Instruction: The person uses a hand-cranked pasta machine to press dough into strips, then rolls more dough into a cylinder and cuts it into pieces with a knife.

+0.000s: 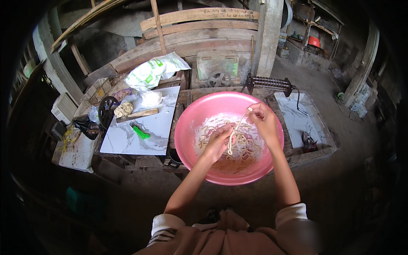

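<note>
At the left of the worktop (pixel 185 97) a pale tile (pixel 159 138) bore a lump (pixel 124 109), a wooden-handled knife (pixel 146 112) and a green tool (pixel 140 132). The knife lay close beside the lump, so a careless reach there could have met its edge, if that was bare; this was too small to tell.

Next came the pink basin (pixel 180 136). Over it the left hand (pixel 220 139), fingers curled nearly closed, pinched a soft strand (pixel 230 147), whose lower end hung in a loop. More strips (pixel 250 146) lay below, tangled and floury; lifting one could have dragged others up, and damp spots might have stuck them together. The right hand (pixel 260 118), raised higher, gripped the strand's top between thumb and fingertips; a hard pull between the two hands could have thinned or snapped it.

Farther right, behind the basin's rim, stood a ridged roller (pixel 270 83) with a crank (pixel 298 106), well within a sleeve's reach.
</note>
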